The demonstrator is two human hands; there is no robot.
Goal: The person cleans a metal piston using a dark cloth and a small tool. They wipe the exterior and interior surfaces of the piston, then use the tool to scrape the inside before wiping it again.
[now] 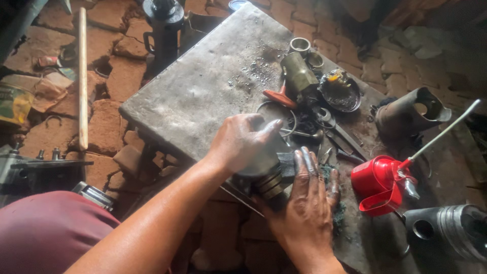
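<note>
Piston [269,181] lies on its side at the surface's [203,86] near edge, lower centre; left hand [243,142] clamps over it for steadiness while right hand [307,203], fingers flat, presses a dark strip [286,163] against it.

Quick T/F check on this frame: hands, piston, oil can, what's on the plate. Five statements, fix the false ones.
1. The left hand lies on top of the ringed piston at the plate's near edge. True.
2. The right hand holds the red oil can. False: the can stands untouched to its right; the hand presses a dark strip against the piston.
3. The oil can's long spout points up and to the right. True.
4. The metal plate rests on a tiled floor. False: the ground around it is rough brick.
5. A second piston lies at the lower right. True.
</note>
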